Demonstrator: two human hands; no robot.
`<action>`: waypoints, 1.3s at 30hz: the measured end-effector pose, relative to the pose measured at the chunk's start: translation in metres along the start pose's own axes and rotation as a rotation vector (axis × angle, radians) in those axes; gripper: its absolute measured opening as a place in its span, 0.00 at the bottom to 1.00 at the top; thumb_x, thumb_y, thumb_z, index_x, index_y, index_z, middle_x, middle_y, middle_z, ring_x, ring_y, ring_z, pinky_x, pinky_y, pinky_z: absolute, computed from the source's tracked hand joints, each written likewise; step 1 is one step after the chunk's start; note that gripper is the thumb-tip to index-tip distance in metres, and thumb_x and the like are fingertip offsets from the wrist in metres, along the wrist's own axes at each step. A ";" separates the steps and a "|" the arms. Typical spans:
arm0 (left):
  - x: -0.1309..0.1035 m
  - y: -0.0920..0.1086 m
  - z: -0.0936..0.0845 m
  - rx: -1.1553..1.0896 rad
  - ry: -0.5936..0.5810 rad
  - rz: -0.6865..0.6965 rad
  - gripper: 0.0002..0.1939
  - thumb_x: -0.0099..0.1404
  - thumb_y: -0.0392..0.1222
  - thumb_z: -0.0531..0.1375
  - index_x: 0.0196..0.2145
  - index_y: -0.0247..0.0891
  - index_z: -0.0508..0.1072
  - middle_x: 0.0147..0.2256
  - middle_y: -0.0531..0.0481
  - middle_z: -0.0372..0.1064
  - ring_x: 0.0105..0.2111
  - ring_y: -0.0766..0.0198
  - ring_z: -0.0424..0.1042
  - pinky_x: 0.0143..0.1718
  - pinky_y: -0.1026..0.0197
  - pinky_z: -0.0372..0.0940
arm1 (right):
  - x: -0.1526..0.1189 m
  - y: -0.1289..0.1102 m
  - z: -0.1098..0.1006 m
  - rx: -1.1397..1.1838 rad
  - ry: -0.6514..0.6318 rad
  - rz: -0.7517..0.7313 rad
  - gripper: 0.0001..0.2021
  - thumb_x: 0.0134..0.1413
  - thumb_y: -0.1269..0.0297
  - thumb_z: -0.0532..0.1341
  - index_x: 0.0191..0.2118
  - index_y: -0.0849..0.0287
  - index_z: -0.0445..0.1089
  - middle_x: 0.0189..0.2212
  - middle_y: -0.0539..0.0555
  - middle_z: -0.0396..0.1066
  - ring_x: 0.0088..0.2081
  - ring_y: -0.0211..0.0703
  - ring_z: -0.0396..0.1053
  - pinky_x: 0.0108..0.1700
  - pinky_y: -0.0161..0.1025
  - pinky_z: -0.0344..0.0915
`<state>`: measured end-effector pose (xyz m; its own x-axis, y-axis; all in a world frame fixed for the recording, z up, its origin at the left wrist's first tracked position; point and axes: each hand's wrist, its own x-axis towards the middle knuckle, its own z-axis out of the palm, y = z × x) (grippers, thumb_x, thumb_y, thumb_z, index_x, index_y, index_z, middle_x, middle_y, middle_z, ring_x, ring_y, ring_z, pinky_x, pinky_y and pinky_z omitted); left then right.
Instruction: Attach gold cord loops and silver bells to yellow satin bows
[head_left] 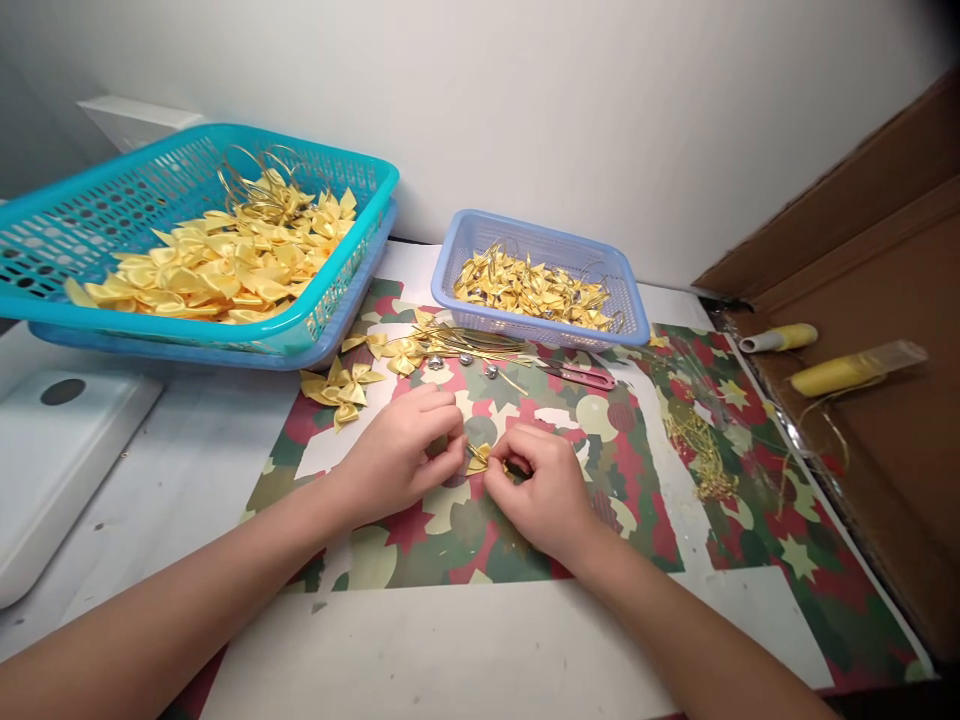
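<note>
My right hand [541,490] pinches a small yellow ribbon bow [478,460] over the patterned sheet. My left hand [412,445] is closed just left of it, fingertips curled together near a thin gold strand at the bow; whatever those fingers hold is mostly hidden. Beyond my hands lie loose yellow bows [341,388], a bundle of gold ties [480,342] and several small silver bells [491,371]. Right of the bells rests a pink-handled cutter [581,376].
A turquoise basket [300,325] heaped with yellow bows stands at the left on a blue one. Behind the ties sits a smaller blue basket [637,300] of bows with gold ties. A white device [67,470] lies left; cardboard [862,240] borders the right, with gold thread [709,465] nearby.
</note>
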<state>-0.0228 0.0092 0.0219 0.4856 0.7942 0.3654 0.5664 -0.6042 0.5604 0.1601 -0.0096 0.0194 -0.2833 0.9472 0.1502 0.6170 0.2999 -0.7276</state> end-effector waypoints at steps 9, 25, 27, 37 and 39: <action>0.004 0.003 -0.005 -0.057 -0.055 -0.082 0.14 0.67 0.36 0.51 0.23 0.39 0.63 0.23 0.52 0.62 0.27 0.62 0.59 0.32 0.58 0.56 | 0.036 0.050 -0.052 -0.294 0.261 -0.052 0.09 0.53 0.61 0.60 0.36 0.58 0.75 0.33 0.56 0.72 0.37 0.48 0.68 0.41 0.44 0.64; 0.003 -0.002 -0.004 -0.167 -0.057 -0.200 0.13 0.69 0.37 0.49 0.25 0.39 0.62 0.26 0.53 0.61 0.27 0.65 0.61 0.30 0.62 0.56 | 0.032 0.043 -0.067 -0.130 -0.097 -0.013 0.07 0.65 0.62 0.49 0.42 0.57 0.61 0.37 0.55 0.72 0.35 0.44 0.69 0.35 0.38 0.61; 0.004 -0.003 -0.004 -0.173 -0.045 -0.205 0.13 0.69 0.37 0.49 0.25 0.39 0.61 0.25 0.54 0.60 0.27 0.65 0.60 0.29 0.63 0.56 | 0.025 0.029 -0.064 -0.069 -0.217 -0.054 0.06 0.65 0.61 0.51 0.39 0.56 0.62 0.34 0.52 0.72 0.34 0.41 0.69 0.35 0.36 0.60; 0.003 -0.005 -0.003 -0.180 -0.022 -0.239 0.14 0.69 0.37 0.49 0.24 0.39 0.61 0.25 0.54 0.59 0.26 0.65 0.60 0.29 0.63 0.56 | 0.018 0.017 -0.053 -0.296 -0.226 -0.126 0.11 0.61 0.58 0.56 0.31 0.58 0.62 0.27 0.51 0.69 0.28 0.41 0.64 0.30 0.36 0.54; 0.004 -0.005 -0.003 -0.176 -0.018 -0.241 0.14 0.69 0.37 0.48 0.24 0.39 0.60 0.25 0.54 0.59 0.26 0.65 0.60 0.28 0.63 0.56 | 0.017 0.015 -0.052 -0.325 -0.215 -0.123 0.12 0.61 0.57 0.56 0.30 0.58 0.62 0.26 0.51 0.69 0.28 0.41 0.64 0.29 0.36 0.53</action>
<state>-0.0258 0.0151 0.0231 0.3639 0.9111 0.1938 0.5431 -0.3765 0.7505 0.2031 0.0172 0.0458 -0.4954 0.8670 0.0541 0.7591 0.4624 -0.4582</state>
